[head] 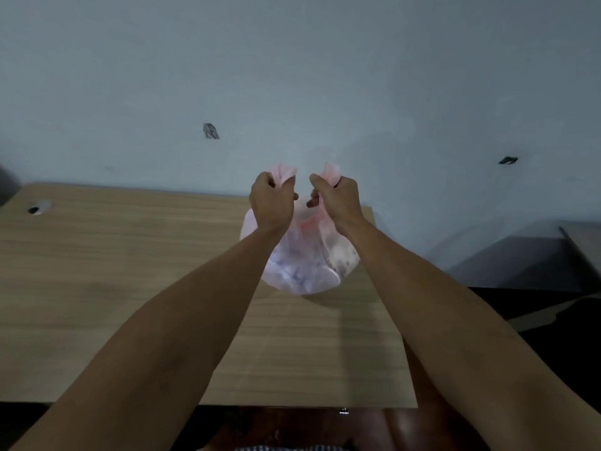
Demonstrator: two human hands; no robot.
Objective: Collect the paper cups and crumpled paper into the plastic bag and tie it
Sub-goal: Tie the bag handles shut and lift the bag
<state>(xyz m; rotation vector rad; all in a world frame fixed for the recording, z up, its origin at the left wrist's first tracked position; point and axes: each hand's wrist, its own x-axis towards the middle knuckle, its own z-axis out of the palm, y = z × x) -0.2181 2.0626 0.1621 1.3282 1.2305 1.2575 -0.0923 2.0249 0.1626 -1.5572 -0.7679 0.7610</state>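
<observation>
- Pink, see-through bag (302, 268) hangs filled just above the table (130, 271), below both fists.
- Left hand (271, 203) and right hand (335, 198) each clutch one handle, level, narrowly apart.
- Crossing those handles comes next, I judge.

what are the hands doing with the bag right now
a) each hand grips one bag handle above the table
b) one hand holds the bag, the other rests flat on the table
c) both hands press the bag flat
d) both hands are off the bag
a: the left hand and right hand each grip a pink handle, with the bag below them over the table.
</observation>
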